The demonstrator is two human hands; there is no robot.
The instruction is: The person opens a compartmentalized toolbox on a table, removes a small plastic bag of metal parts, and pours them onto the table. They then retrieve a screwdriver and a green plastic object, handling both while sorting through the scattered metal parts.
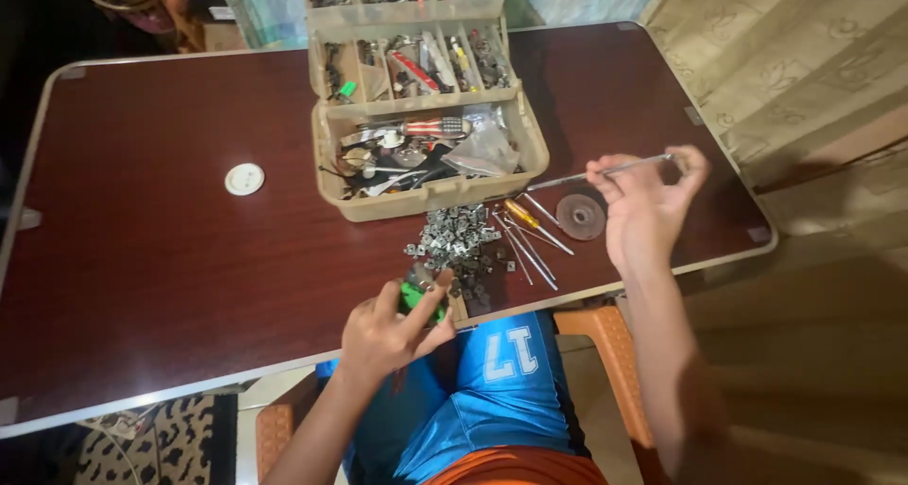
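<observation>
— What are the hands doing?
— The left hand (390, 329), at lower centre, is pinching a small green tool (412, 296) between thumb and fingers. The right hand (648, 206), at right of centre, is gripping a thin metal rod (605, 172) by its end, fingers curled.
— And around them?
— A pile of small metal nuts (459, 244) is lying on the dark red table (170, 248), beside loose screwdrivers (532, 231) and a round disc (580, 216). A beige toolbox (426, 149) is sitting open above them.
</observation>
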